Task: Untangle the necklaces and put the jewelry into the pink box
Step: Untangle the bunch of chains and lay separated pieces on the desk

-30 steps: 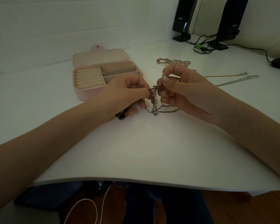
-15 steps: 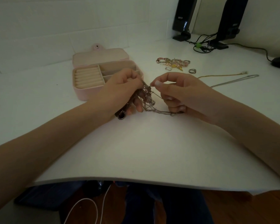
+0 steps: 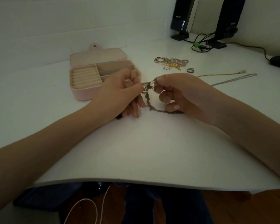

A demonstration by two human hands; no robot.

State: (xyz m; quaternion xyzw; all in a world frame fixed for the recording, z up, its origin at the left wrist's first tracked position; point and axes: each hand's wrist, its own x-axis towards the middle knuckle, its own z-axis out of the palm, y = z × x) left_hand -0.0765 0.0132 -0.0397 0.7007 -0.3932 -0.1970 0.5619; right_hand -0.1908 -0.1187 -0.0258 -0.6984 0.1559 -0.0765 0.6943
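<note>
Necklaces [image 3: 148, 96] hang tangled at mid-frame, pinched between a person's left hand [image 3: 120, 92] and right hand [image 3: 176, 92], each grip clamped on the chains just above the white surface [image 3: 152, 151]. Pink box [image 3: 87, 94] sits open at left of centre, behind the left hand. Loose rings and bracelets [image 3: 171, 62] lie at upper right, two chains [image 3: 225, 78] nearby.

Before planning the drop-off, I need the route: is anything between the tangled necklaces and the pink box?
Only the left hand, which pinches the tangled necklaces and lies between them and the open pink box. The right hand pinches the other side.
</note>
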